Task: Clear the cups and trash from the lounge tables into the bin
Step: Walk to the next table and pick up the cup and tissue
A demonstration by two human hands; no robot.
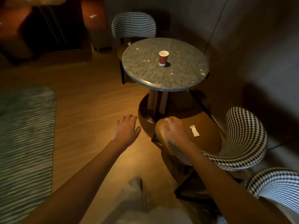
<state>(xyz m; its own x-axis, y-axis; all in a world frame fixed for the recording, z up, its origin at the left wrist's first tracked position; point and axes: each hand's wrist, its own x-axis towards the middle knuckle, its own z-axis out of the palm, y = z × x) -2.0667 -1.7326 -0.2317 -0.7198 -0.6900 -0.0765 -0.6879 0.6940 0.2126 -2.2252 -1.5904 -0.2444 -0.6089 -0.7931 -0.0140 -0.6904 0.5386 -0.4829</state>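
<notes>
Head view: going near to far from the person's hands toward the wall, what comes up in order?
Right hand curled above the near chair's seat, with the white wrapper on the seat beside it → round stone table → red paper cup standing on it → far houndstooth chair.

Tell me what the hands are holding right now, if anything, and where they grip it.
Nothing is held. The left hand is open and empty over the floor. The right hand is loosely curled over the chair seat, empty. The red cup stands untouched on the table.
</notes>
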